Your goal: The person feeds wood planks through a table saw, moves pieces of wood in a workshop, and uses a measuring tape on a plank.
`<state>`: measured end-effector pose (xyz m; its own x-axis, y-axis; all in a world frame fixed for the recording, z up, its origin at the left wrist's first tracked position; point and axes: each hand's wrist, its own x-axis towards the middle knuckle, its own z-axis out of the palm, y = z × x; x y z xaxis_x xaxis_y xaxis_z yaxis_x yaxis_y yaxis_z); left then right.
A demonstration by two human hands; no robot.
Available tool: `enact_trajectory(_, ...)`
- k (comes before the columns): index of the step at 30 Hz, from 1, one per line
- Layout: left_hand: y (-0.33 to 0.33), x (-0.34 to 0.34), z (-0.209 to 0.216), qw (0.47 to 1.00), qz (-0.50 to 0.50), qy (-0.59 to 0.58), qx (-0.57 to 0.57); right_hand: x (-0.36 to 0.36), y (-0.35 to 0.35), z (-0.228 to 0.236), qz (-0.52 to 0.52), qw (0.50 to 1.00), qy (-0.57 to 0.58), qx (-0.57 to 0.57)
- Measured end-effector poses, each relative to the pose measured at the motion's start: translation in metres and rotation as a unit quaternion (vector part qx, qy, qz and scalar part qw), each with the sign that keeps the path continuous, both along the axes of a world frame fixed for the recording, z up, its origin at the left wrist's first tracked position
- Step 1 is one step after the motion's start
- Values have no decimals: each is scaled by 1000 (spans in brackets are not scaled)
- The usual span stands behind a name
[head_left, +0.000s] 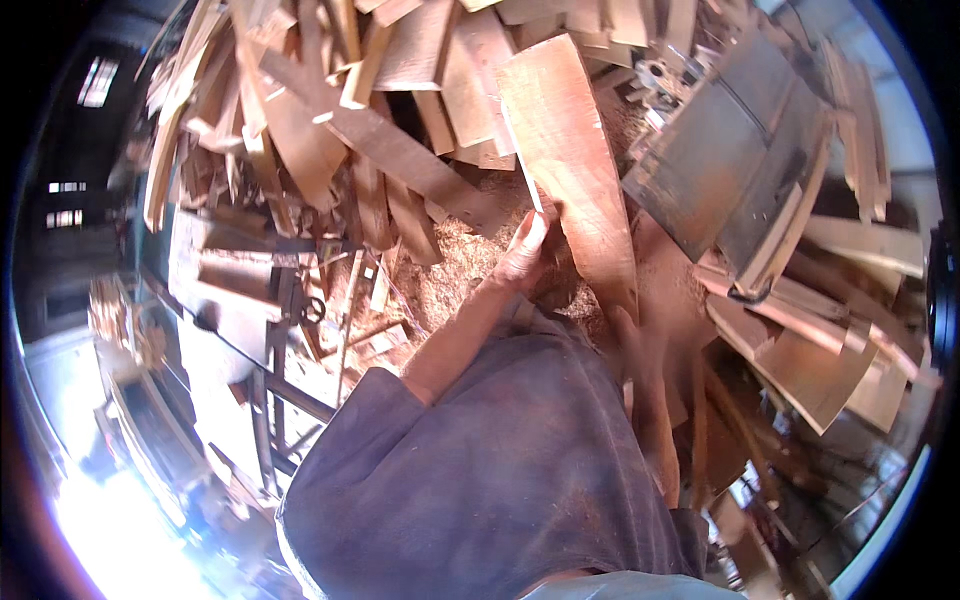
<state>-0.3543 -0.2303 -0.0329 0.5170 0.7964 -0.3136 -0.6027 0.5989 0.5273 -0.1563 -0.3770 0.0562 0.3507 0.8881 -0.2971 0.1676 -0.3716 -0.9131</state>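
Observation:
A long, wide wooden board (572, 130) slants away from me, its lower end close to my body. My left hand (525, 252) grips the board's left edge, thumb along that edge and fingers bent beneath it. At the lower right end, my right hand (626, 335) is closed on the same board. Its fingers are partly hidden and soft with blur. Under and around the left hand lies a heap of sawdust (465, 255).
Loose planks and offcuts (410, 45) are piled at the far side. To the right stands a dark, flat metal machine table (715, 140), with more boards (815, 365) stacked below it. A dark metal frame (280, 340) with a small wheel stands at left.

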Motion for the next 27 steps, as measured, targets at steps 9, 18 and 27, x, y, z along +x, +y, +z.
enact_trajectory(9,2,-108,-4,988,139,-47,51,-106,61,44,140,979,-150,-1)
enact_trajectory(18,-13,-246,-34,955,243,-168,35,-231,79,8,286,902,-283,156)
enact_trajectory(27,-63,-298,-43,891,387,-203,121,-280,105,17,452,806,-288,251)
